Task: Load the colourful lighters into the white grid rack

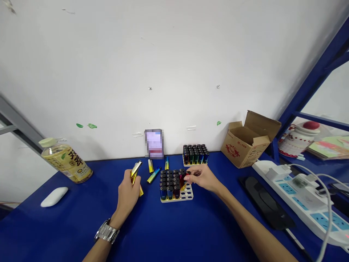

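At the left of the frame, a clear plastic drink bottle with a yellow label (69,165) is on the blue desk (81,218); a wide swing of my arm could knock it. Left of the middle, my left hand (128,191) is curled around shiny gold and silver tubes (136,169). They look slick, so if I hold them loosely, one could slip out and roll. Just beside it lie loose blue and yellow shiny tubes (154,175), which my knuckles could push away. In the middle is a white plastic rack with round holes (188,199), with dark tubes with black tops (169,192) in rows. At its right side my right hand (201,177) pinches a red and yellow tube (184,186). It tilts; I can't tell if its bottom is in a hole. Pushing it crooked could jam it or bump the others.
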A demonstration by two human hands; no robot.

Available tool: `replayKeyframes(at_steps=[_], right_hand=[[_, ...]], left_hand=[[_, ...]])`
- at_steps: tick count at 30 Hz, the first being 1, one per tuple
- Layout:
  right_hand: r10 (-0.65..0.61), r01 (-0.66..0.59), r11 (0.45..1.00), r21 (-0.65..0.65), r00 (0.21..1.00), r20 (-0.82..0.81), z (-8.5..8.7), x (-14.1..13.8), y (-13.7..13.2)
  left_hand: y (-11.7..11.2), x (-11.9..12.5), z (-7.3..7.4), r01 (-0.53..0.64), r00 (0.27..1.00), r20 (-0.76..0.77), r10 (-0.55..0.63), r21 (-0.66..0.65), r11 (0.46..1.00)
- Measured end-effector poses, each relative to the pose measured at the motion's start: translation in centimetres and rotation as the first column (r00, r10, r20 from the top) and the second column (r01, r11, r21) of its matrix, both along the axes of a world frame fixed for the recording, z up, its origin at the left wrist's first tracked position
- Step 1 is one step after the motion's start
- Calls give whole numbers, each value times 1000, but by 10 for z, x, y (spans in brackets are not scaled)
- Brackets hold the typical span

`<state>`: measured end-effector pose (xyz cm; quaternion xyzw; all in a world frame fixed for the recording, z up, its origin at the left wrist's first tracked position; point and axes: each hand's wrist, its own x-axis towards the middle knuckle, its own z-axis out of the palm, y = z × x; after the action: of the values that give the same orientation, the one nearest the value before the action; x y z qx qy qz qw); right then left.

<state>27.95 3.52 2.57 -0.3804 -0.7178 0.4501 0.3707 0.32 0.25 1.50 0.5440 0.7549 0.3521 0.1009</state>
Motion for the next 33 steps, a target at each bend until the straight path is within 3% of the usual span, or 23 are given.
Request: replayKeyframes(at_steps=[3, 8, 13, 16, 20, 24, 28, 31, 33], right_hand=[[-55, 26, 981, 192, 987, 148, 2, 1, -1], [-148, -75, 891, 447, 884, 444, 13, 2, -8], [-272, -179, 847, 501, 663, 697, 32, -8, -24], [-281, -221, 847, 483, 584, 761, 37, -13, -29], [-288, -141, 876, 462, 615, 734, 31, -14, -25], [-318, 7, 893, 449, 716, 621, 32, -13, -20], [-319, 37, 838, 544, 843, 434, 49, -32, -26], [-320, -14, 777, 629, 852, 414, 58, -63, -33], [-346, 8, 781, 625, 839, 421, 59, -85, -35]], left_hand=[[0, 0, 0, -3, 1000, -4, 3, 9, 1000], [0, 1, 0, -2, 1000, 18, 2, 6, 1000], [-3, 4, -1, 22, 1000, 9, -22, 29, 999], [-4, 6, -2, 32, 999, -5, -32, 47, 998], [-4, 6, 0, 30, 1000, -6, -29, 59, 998], [-7, 8, 2, 41, 999, -11, -40, 92, 995], [-13, 14, 3, 99, 994, -56, -89, 220, 971], [-18, 18, 3, 159, 986, -92, -136, 338, 927], [-20, 20, 1, 210, 978, -99, -185, 391, 896]])
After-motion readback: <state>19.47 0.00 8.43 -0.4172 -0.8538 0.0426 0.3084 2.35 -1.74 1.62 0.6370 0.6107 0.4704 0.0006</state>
